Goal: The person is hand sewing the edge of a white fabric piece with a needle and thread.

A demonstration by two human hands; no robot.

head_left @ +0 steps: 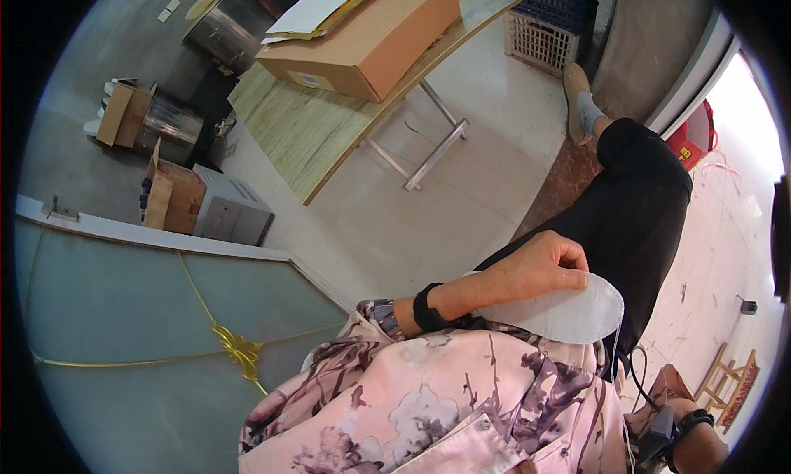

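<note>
My left hand [544, 266] is closed on a white insole [568, 313] over my lap, with thumb and bent fingers pinching its upper edge. The insole's rounded end points right, and its other end is partly hidden behind my wrist and forearm. A thin white thread [615, 354] hangs from its right edge down past my floral shirt. At the lower right corner my right hand [702, 455] shows only in part, just past a black wristband with a small dark device. Its fingers lie outside the picture, so what they hold cannot be made out.
A folding table [284, 136] ahead carries a cardboard box [362, 50] with papers on top. Stacked crates [544, 33] stand beyond it. A frosted glass door [148, 309] is at left. A small wooden stool [725, 383] lies at right, near the bright doorway.
</note>
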